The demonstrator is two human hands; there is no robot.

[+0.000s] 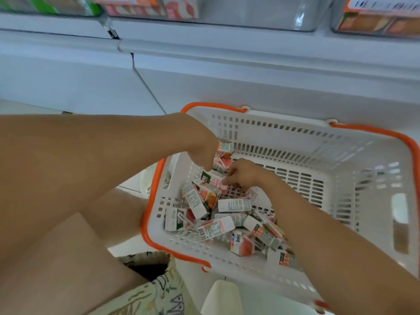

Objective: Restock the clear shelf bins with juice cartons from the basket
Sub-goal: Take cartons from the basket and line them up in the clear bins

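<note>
A white perforated plastic basket with orange rim and handles [295, 142] fills the centre and right of the frame, resting on a pale floor below white shelf fronts. A loose heap of small white and pink juice cartons [225, 214] lies in its lower-left part, the cartons tipped at many angles, some flat and some leaning on each other.

The left hand [204, 153] comes in from the left edge of the frame and reaches over the basket's left rim. Its fingers are curled down around a small carton with a green-and-white printed panel [225, 147], whose end sticks out to the right of the hand at the top of the heap.

The right hand [241, 173] comes up from the lower right of the frame. Its fingers are bent and pinch a pink-fronted carton [219, 181] on the upper part of the heap, just below the left hand.

Along the top edge of the frame stand clear plastic shelf bins [272, 17]. The one at upper centre holds pink cartons on its left side, and the bin at upper right holds orange-labelled cartons [381, 19]. A patterned cream garment [156, 289] shows at the bottom centre.
</note>
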